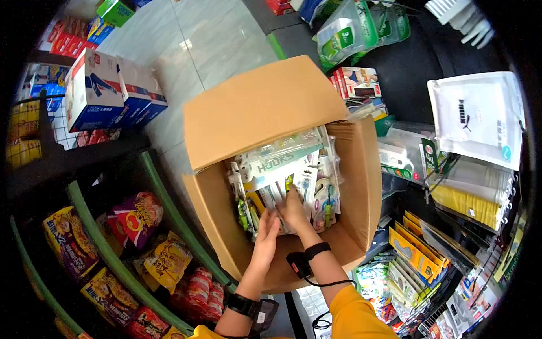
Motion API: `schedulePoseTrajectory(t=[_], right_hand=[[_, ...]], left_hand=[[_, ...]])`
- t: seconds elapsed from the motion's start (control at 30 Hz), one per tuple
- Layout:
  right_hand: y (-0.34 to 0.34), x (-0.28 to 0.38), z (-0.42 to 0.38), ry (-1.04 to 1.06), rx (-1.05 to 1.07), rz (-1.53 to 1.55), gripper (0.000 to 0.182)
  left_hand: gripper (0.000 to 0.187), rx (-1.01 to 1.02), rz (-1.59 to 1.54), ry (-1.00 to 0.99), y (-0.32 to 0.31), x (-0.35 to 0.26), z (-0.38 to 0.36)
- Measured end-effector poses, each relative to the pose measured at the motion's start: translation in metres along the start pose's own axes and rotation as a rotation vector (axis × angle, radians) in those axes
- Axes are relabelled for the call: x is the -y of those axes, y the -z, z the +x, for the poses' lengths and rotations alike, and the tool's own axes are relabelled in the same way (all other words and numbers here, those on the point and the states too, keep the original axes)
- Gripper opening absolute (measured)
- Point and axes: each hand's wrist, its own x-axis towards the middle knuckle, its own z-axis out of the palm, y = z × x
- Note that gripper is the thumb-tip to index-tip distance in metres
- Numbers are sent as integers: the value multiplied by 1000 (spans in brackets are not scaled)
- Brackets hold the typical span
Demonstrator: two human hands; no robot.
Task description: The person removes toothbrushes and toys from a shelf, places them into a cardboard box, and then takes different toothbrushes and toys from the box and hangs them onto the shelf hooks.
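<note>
A cardboard box [248, 107] stands in front of me with its top flaps folded out. Packed inside are several plastic blister packs, one a pale green pack [288, 161] printed "HOOKS". Other packs [324, 206] with green and white items fill the right side of the box. My left hand [265, 233] is down in the box, thumb apart from its outstretched fingers, beside the packs. Close to its right, my right hand [292, 212] reaches in among the packs with its fingers bent. What its fingertips grip, if anything, is partly hidden.
Green-edged shelves of bagged snacks [135, 217] and noodle packs [70, 240] run along the left. White and blue boxes [107, 93] stand farther back. On the right, packaged goods hang on racks, including a white pouch [477, 118] and yellow packets [418, 248].
</note>
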Motion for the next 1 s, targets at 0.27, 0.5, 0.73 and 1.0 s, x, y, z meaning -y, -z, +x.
schedulePoseTrajectory(t=[0.27,0.5,0.73,1.0], right_hand=[[-5,-2,-1,-88,133,-427,44],[47,6,-24,-105,94,-297,45],[113,2,-77,-97,190,0,54],[151,20,-145,110,36,176,48]], left_hand=[[67,58,-106,-8,-3,-6,0],[65,-48,-52,-27,-13,5,4],[73,-67,214,10,-44,12,9],[50,124,-29,-142,-95,3,-49]])
